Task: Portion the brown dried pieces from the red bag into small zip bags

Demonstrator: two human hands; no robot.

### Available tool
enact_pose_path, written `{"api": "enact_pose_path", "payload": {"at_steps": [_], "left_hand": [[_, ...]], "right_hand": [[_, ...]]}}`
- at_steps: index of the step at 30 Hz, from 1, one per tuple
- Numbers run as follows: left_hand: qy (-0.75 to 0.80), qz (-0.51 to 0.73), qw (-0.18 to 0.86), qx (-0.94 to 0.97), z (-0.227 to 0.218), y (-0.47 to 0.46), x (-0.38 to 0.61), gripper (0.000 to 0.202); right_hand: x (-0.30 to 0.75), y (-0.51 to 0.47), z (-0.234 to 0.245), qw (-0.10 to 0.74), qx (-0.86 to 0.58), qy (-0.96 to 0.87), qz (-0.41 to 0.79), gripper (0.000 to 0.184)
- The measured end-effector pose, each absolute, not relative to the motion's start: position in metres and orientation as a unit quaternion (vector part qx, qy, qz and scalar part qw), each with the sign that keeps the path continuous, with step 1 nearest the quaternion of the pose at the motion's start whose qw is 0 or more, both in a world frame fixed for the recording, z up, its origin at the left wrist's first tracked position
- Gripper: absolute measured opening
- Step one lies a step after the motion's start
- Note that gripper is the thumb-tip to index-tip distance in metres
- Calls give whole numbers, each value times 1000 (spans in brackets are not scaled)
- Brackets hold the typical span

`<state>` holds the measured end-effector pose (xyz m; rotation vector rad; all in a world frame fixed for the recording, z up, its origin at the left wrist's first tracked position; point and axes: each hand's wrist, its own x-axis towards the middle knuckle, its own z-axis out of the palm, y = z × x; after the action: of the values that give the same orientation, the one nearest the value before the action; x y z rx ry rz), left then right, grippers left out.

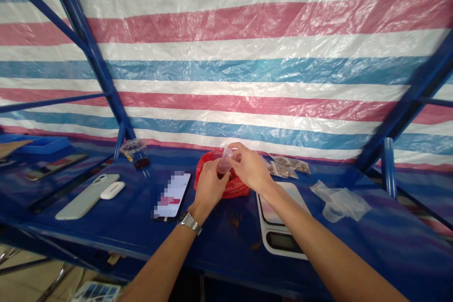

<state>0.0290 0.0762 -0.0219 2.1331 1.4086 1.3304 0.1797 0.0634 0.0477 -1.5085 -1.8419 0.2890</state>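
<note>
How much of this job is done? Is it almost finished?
Some looks done: small clear packets of brown bits lie filled beside the red plastic bag. In hand: the right hand holds a clear plastic cup above that bag, with the left hand beside it. Still left, perhaps: the clear plastic bags by the kitchen scale look unfilled. How many remain, I can't tell.

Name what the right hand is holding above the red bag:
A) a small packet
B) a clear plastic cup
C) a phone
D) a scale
B: the right hand has its fingers around a clear plastic cup, held above the red bag.
</note>
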Motion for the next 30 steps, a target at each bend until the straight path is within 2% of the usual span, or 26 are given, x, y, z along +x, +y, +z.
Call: {"api": "enact_pose_path", "payload": {"at_steps": [5, 8, 11, 15, 20, 22, 24, 26, 30], "left_hand": [[473, 447, 136, 747, -22, 73, 29, 32], [481, 443, 132, 745, -19, 71, 30, 32], [477, 444, 122, 749, -15, 69, 31, 45], [443, 460, 100, 763, -7, 64, 31, 66], [429, 477, 69, 764, 5, 57, 26, 61], [429, 479, 60, 763, 6, 55, 24, 58], [435, 476, 50, 763, 6, 55, 23, 56], [442, 475, 44, 760, 5, 57, 24, 56], [445, 479, 54, 755, 3, 59, 30, 55]], "right_hand": [[186, 60, 46, 346, -588, -724, 103, 28], [191, 57, 45, 360, -578, -727, 93, 33], [200, 53, 45, 393, -548, -733, 92, 38], [241, 51, 46, 461, -558, -674, 145, 36], [365, 31, 33, 541, -670, -487, 149, 46], [420, 18, 14, 513, -735, -427, 118, 47], [463, 5, -9, 410, -810, -410, 89, 45], [485, -6, -28, 351, -835, -416, 80, 40], [476, -9, -35, 212, -851, -468, -105, 49]]}}
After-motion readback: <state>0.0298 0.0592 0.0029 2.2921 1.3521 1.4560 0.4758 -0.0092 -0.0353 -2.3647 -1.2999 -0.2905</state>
